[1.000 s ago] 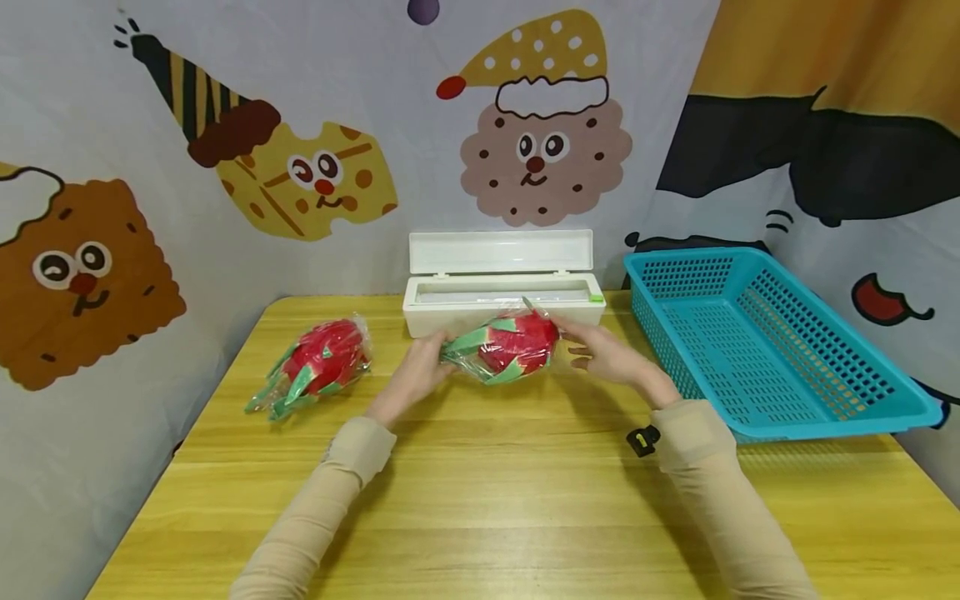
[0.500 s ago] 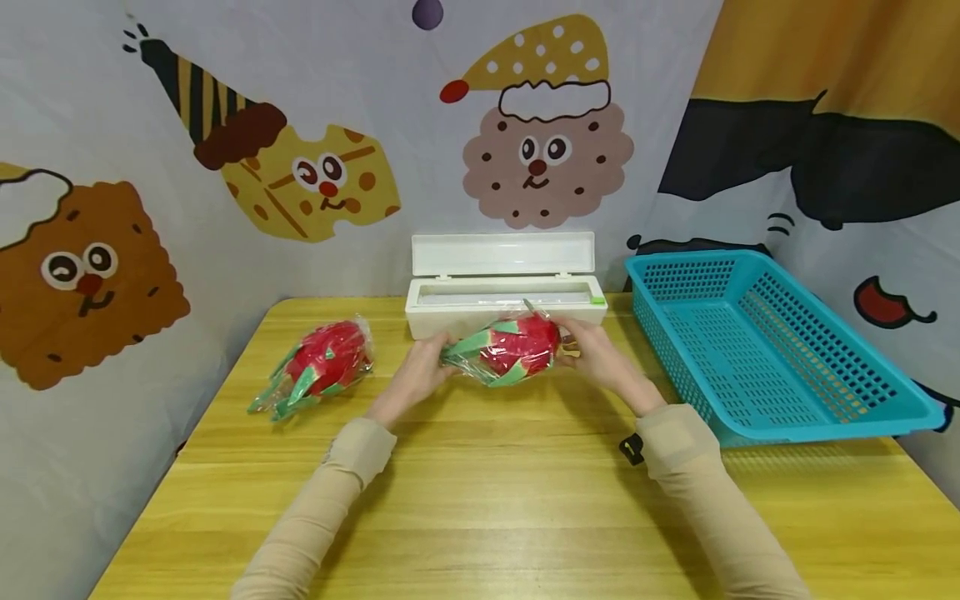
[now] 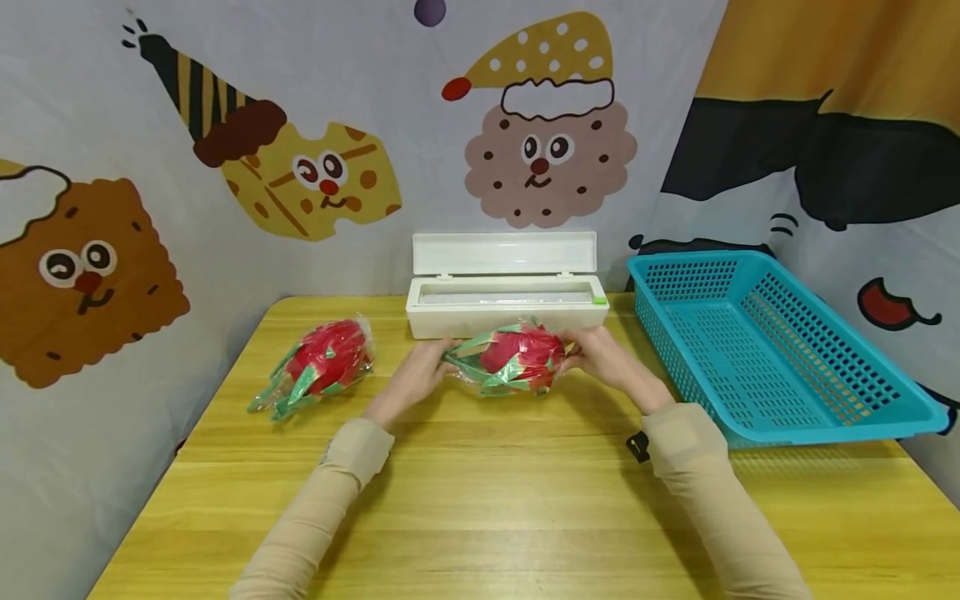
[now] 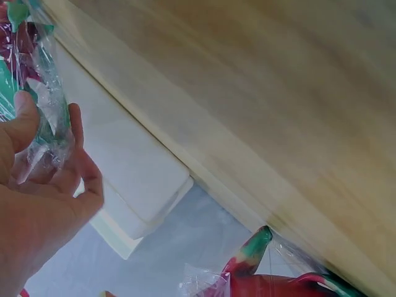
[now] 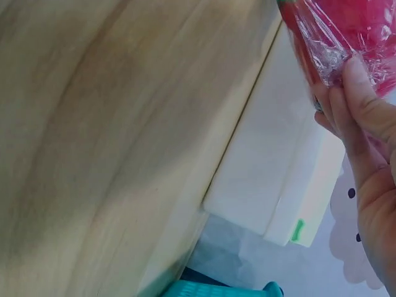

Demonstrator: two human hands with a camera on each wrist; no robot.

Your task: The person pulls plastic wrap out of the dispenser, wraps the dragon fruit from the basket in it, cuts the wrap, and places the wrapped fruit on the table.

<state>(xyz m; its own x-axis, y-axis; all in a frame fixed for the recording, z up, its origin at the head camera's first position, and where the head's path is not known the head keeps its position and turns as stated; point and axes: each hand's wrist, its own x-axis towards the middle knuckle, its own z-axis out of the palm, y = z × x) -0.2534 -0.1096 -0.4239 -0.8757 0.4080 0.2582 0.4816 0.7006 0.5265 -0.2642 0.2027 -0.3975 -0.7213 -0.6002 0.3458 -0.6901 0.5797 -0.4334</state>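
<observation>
Between my hands is a dragon fruit (image 3: 517, 357) in clear plastic film, red with green tips, held up in front of the white box. My left hand (image 3: 422, 371) grips its green-tipped left end; in the left wrist view the thumb (image 4: 25, 117) presses on the film. At the red right end, my right hand (image 3: 603, 358) pinches gathered film between thumb and fingers, as the right wrist view shows at the crumpled film (image 5: 334, 62). A second film-wrapped dragon fruit (image 3: 326, 360) lies on the table to the left.
Behind the hands stands a white cling film box (image 3: 506, 320), its lid (image 3: 504, 252) raised and a roll inside. A teal perforated basket (image 3: 750, 350) sits at the right of the wooden table (image 3: 480, 500). A patterned cloth hangs behind.
My right hand has closed in on the fruit's right end and now pinches the film there. The held dragon fruit has turned over somewhat, and its raised film flap no longer stands up.
</observation>
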